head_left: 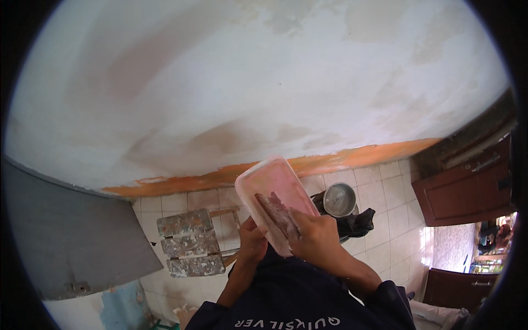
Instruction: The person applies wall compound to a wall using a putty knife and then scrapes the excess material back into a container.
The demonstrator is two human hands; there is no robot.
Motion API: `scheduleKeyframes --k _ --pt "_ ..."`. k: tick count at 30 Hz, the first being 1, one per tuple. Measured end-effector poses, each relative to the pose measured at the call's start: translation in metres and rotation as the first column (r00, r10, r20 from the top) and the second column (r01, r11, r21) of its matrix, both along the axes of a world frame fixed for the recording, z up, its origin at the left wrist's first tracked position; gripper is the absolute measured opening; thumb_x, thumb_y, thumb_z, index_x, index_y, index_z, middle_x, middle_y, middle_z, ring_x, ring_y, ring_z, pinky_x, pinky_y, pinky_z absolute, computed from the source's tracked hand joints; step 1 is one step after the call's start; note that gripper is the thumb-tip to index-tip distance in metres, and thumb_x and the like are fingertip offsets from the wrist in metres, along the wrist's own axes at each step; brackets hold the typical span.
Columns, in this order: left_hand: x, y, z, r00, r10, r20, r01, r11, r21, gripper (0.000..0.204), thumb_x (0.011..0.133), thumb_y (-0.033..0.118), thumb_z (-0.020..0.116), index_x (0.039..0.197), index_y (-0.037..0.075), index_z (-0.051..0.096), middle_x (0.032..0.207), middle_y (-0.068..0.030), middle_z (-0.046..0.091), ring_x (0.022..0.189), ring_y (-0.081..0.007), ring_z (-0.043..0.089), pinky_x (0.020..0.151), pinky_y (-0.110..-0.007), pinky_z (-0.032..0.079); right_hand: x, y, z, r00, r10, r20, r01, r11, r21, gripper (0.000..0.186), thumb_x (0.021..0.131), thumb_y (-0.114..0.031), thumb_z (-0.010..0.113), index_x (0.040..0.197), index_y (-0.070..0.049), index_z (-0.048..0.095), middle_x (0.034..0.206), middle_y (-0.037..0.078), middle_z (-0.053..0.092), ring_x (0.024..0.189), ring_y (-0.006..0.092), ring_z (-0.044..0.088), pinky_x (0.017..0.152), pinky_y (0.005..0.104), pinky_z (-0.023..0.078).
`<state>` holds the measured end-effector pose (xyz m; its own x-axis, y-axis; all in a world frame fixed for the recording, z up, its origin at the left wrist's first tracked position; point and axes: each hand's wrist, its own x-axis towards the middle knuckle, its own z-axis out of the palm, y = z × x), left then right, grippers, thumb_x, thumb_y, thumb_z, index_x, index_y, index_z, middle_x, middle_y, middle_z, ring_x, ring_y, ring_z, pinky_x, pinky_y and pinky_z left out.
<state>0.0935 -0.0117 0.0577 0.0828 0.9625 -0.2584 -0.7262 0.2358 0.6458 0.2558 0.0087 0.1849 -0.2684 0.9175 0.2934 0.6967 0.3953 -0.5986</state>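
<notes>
My left hand (253, 239) grips the left edge of a pink rectangular plastic tray (289, 181), which is tilted in front of my body. My right hand (319, 236) is closed around a long, narrow tool (273, 212) smeared with whitish-brown paste. That tool lies across the inside of the tray; its exact kind is hard to make out. Pale smears coat the tray's floor and sides. Ahead stands a white wall (264, 82) with damp-looking brownish patches and an orange strip (330, 159) along its bottom.
A paint-spattered wooden step stool (190, 242) stands on the tiled floor to the left. Right of the tray is a round metal pot (339, 199) beside a black plastic bag (357, 223). A grey panel (77, 236) is at far left, brown doors (462, 184) at right.
</notes>
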Motion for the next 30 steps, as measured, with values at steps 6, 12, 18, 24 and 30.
scheduleKeyframes --k 6,12,18,24,30 --pt "-0.001 -0.002 0.0 1.0 -0.004 0.009 0.004 1.0 0.022 0.056 0.076 0.017 0.065 0.123 -0.007 0.046 0.117 -0.0139 0.057 0.105 -0.0242 0.058 0.093 -0.037 0.046 0.0 -0.002 -0.005 1.0 -0.01 0.006 0.01 1.0 0.022 0.028 0.066 -0.009 0.063 0.092 0.0 0.057 0.06 0.014 0.059 0.048 0.0314 0.059 0.043 0.0405 0.047" --pt "0.0 -0.001 0.002 1.0 0.012 -0.011 -0.012 1.0 0.012 0.054 0.075 0.015 0.065 0.122 -0.007 0.047 0.117 -0.0137 0.057 0.105 -0.0243 0.058 0.092 -0.037 0.047 -0.002 -0.005 0.008 0.999 -0.03 -0.039 0.03 1.0 0.006 0.026 0.068 -0.005 0.065 0.092 0.004 0.062 0.061 0.017 0.059 0.05 0.0333 0.059 0.046 0.0389 0.048" --pt "-0.002 -0.003 -0.007 1.0 0.016 -0.005 -0.016 1.0 0.025 0.056 0.075 0.017 0.065 0.121 -0.008 0.046 0.116 -0.0141 0.057 0.104 -0.0251 0.058 0.092 -0.037 0.047 -0.005 -0.005 0.005 0.999 -0.009 -0.049 0.009 1.0 -0.009 0.029 0.067 -0.004 0.066 0.094 0.004 0.062 0.061 0.017 0.06 0.051 0.0333 0.06 0.047 0.0386 0.049" --pt "-0.001 -0.003 -0.004 1.0 -0.026 0.003 0.026 1.0 -0.004 0.06 0.078 0.026 0.064 0.124 -0.007 0.044 0.118 -0.0146 0.055 0.106 -0.0261 0.057 0.093 -0.038 0.046 -0.006 -0.004 0.006 0.999 0.002 -0.032 -0.004 0.999 -0.035 0.028 0.068 -0.007 0.066 0.094 0.004 0.062 0.061 0.017 0.06 0.051 0.0329 0.06 0.046 0.038 0.048" --pt "0.001 -0.003 -0.005 0.987 -0.051 0.149 0.07 0.99 -0.12 0.065 0.081 0.034 0.06 0.129 -0.004 0.038 0.124 -0.014 0.051 0.113 -0.0256 0.053 0.098 -0.039 0.042 0.004 0.003 0.021 0.997 -0.055 -0.056 0.058 0.997 0.045 0.019 0.073 -0.004 0.066 0.091 0.002 0.064 0.06 0.016 0.06 0.049 0.0303 0.06 0.046 0.0348 0.047"
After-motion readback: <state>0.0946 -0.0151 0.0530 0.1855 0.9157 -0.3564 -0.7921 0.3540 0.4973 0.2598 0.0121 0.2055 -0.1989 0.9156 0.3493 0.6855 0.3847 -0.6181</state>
